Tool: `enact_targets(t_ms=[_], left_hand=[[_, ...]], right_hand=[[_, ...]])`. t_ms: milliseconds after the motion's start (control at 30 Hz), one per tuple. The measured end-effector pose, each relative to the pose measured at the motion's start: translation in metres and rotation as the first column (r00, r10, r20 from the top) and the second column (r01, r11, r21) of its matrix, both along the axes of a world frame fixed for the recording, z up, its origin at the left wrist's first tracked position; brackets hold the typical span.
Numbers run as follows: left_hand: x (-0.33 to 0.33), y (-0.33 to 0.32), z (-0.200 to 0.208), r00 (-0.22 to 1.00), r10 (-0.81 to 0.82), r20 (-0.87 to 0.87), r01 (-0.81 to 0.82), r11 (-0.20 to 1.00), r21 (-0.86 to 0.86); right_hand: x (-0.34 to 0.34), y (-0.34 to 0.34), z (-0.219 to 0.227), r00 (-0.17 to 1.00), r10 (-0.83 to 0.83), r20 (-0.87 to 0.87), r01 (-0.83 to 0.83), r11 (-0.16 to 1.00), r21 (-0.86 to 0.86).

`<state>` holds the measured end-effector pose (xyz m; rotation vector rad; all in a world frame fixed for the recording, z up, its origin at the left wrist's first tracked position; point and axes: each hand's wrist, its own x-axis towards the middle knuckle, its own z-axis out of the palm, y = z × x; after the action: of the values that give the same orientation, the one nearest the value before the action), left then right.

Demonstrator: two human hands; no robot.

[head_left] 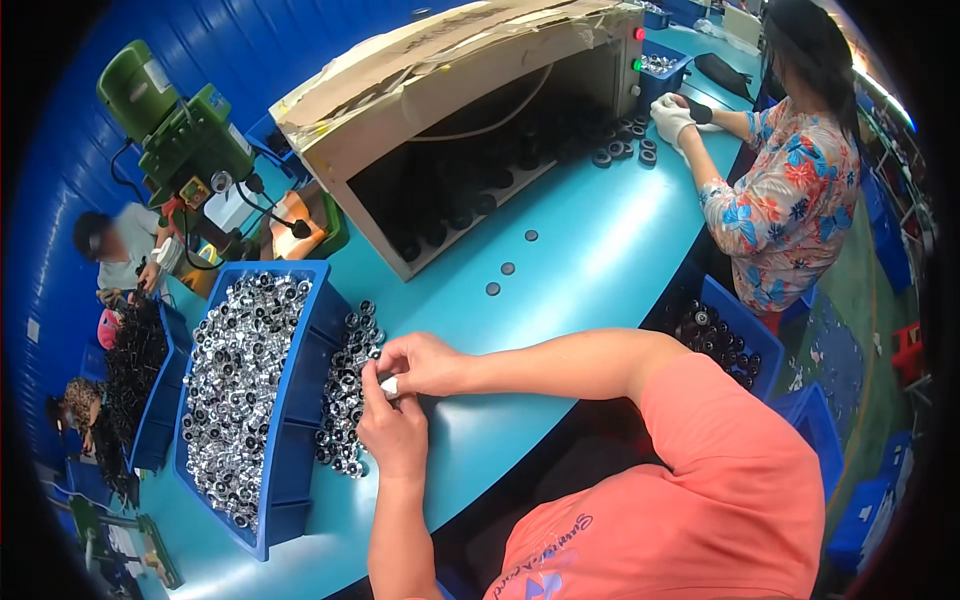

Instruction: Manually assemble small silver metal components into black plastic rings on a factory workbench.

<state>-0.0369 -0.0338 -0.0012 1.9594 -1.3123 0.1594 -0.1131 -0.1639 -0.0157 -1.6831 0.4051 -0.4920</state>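
- Head view, over a turquoise bench (450, 300): my left hand (394, 430) and right hand (424, 365) meet, both pinching one small piece (382, 377), mostly hidden by my fingers.
- A white patch (390, 387) shows at the grip; whether it is a finger wrap or part of the piece, I cannot tell.
- The piece is held just above the edge of a loose spread of silver-and-black parts (345, 440), beside a blue bin (300, 400) heaped with similar ones.
- Beyond my hands, three dark discs (508, 268) lie apart on the bench, in front of a box-like housing (375, 200).
- At upper right, a co-worker in white gloves (672, 118) handles dark rings.
- My judgement on technique: steady the piece with the left, work it with the right, press squarely rather than at a tilt, and stay low over the spread.
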Motion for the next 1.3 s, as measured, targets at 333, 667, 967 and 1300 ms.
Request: enact_targets(t_ms=[333, 667, 967, 1300], left_hand=[[0.013, -0.004, -0.008, 0.903, -0.255, -0.345, 0.185, 0.957, -0.223], [0.004, -0.007, -0.01, 0.99, -0.044, -0.132, 0.035, 0.997, -0.067], [0.016, -0.003, -0.011, 0.794, -0.345, -0.5, 0.26, 0.937, -0.234], [0.027, 0.001, -0.015, 0.68, -0.334, -0.653, 0.16, 0.937, -0.311]], right_hand=[[-0.007, -0.02, 0.005, 0.955, 0.289, 0.07, -0.29, 0.853, 0.433], [-0.002, -0.016, 0.008, 0.983, 0.181, -0.042, -0.152, 0.913, 0.379], [-0.01, -0.018, 0.012, 0.976, 0.207, 0.069, -0.218, 0.901, 0.374], [-0.013, -0.022, 0.011, 0.942, 0.306, 0.137, -0.335, 0.844, 0.418]])
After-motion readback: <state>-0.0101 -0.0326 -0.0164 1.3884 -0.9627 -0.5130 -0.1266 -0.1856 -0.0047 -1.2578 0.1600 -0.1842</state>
